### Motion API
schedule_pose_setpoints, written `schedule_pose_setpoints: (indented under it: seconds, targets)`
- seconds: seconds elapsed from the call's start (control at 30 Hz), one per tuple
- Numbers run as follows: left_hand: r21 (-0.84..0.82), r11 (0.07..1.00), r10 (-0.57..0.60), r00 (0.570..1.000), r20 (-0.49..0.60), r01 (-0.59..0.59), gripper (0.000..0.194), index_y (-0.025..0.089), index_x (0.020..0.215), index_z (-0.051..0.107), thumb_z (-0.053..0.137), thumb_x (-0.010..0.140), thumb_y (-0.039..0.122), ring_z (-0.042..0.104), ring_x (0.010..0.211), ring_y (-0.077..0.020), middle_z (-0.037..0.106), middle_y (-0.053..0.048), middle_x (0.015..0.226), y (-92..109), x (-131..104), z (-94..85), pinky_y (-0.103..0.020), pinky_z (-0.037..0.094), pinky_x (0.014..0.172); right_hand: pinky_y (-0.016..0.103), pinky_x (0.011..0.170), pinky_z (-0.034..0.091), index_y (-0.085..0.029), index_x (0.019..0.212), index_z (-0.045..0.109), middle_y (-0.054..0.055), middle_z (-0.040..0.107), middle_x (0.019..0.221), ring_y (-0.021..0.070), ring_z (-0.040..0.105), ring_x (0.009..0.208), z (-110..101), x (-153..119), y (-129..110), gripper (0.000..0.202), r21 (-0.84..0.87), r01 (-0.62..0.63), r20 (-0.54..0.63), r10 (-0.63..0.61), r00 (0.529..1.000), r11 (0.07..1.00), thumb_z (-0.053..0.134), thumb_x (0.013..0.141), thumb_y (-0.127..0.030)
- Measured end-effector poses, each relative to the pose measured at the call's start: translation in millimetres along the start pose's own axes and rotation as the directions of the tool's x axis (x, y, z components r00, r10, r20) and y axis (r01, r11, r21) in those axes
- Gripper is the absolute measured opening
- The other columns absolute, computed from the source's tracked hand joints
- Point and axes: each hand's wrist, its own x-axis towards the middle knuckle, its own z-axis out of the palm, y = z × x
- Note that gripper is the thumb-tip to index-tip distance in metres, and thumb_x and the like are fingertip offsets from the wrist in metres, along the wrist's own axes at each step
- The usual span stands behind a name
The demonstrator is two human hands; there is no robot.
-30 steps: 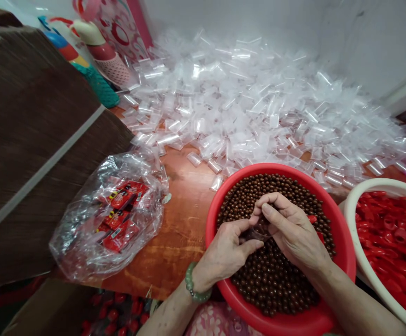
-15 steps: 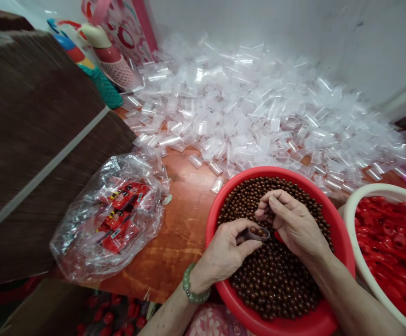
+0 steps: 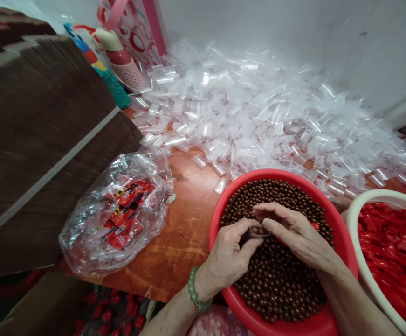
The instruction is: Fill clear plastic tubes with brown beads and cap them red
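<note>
My left hand, with a green bead bracelet at its wrist, pinches a small clear plastic sleeve between thumb and fingers. Brown balls show inside its open mouth. My right hand curls at that mouth, thumb and fingers close together; whether a ball is between them is hidden. Both hands are above a red basin full of shiny brown balls. Partly covered by the right hand, a red plastic piece shows; whether it is held or lies on the balls I cannot tell.
Clear plastic sleeves lie heaped along the wall. At right stands a white basin of red plastic parts. Left are a clear bag with red packets, a strapped cardboard stack and a bottle.
My right hand has come down and left to the sleeve's mouth, its fingers now over the opening. The left hand keeps its hold on the sleeve. The whole view has shifted slightly.
</note>
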Motion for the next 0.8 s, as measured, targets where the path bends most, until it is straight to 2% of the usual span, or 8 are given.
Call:
schedule_pose_setpoints:
  seconds: [0.17, 0.33, 0.5, 0.63, 0.8]
  targets:
    - [-0.007, 1.0, -0.001, 0.999, 0.039, 0.002, 0.02, 0.016, 0.104, 0.068, 0.058, 0.087, 0.016, 0.066, 0.092, -0.0177, 0.074, -0.004, 0.101, 0.6, -0.9, -3.7, -0.026, 0.048, 0.087, 0.034, 0.092, 0.05, -0.027, 0.106, 0.072, 0.004, 0.07, 0.107, 0.0211, 0.063, 0.103, -2.3, 0.5, -3.1, 0.02, -0.002, 0.082, 0.03, -0.082, 0.996, 0.997, 0.063, 0.091, -0.035]
    - [0.005, 1.0, -0.015, 0.988, 0.156, 0.015, 0.016, 0.015, 0.096, 0.07, 0.058, 0.087, 0.02, 0.063, 0.087, -0.0183, 0.072, -0.004, 0.093, 0.7, 0.1, -6.3, -0.027, 0.047, 0.083, 0.031, 0.081, 0.05, -0.024, 0.1, 0.073, 0.005, 0.071, 0.095, 0.0196, 0.065, 0.088, -1.0, 3.1, -4.0, 0.016, -0.071, 0.119, 0.065, -0.115, 0.991, 0.99, 0.063, 0.091, -0.032]
    - [-0.119, 0.982, -0.113, 0.96, 0.256, 0.148, 0.018, 0.013, 0.089, 0.069, 0.059, 0.086, 0.028, 0.058, 0.08, -0.0177, 0.067, -0.004, 0.084, 1.6, 1.3, -10.4, -0.027, 0.047, 0.078, 0.032, 0.082, 0.05, -0.024, 0.105, 0.073, 0.005, 0.071, 0.096, 0.0194, 0.065, 0.09, -3.3, 4.5, -4.9, 0.021, -0.167, 0.223, 0.16, -0.196, 0.967, 0.96, 0.054, 0.097, -0.028]
    - [-0.262, 0.934, -0.15, 0.932, 0.331, 0.243, 0.021, 0.013, 0.089, 0.067, 0.059, 0.085, 0.033, 0.053, 0.075, -0.015, 0.06, -0.003, 0.081, 1.4, -0.1, -12.3, -0.025, 0.046, 0.071, 0.032, 0.082, 0.05, -0.025, 0.109, 0.071, 0.005, 0.071, 0.098, 0.0195, 0.065, 0.09, -11.7, 4.3, -8.0, 0.02, -0.194, 0.271, 0.249, -0.219, 0.943, 0.943, 0.056, 0.096, -0.027]
    - [-0.264, 0.919, -0.179, 0.906, 0.384, 0.294, 0.024, 0.013, 0.09, 0.066, 0.06, 0.085, 0.036, 0.05, 0.072, -0.0139, 0.058, -0.003, 0.077, 1.9, 0.7, -12.7, -0.024, 0.043, 0.068, 0.029, 0.077, 0.049, -0.023, 0.105, 0.068, 0.004, 0.07, 0.092, 0.0175, 0.065, 0.084, -13.8, 1.1, -8.5, 0.017, -0.29, 0.33, 0.307, -0.239, 0.921, 0.898, 0.052, 0.097, -0.024]
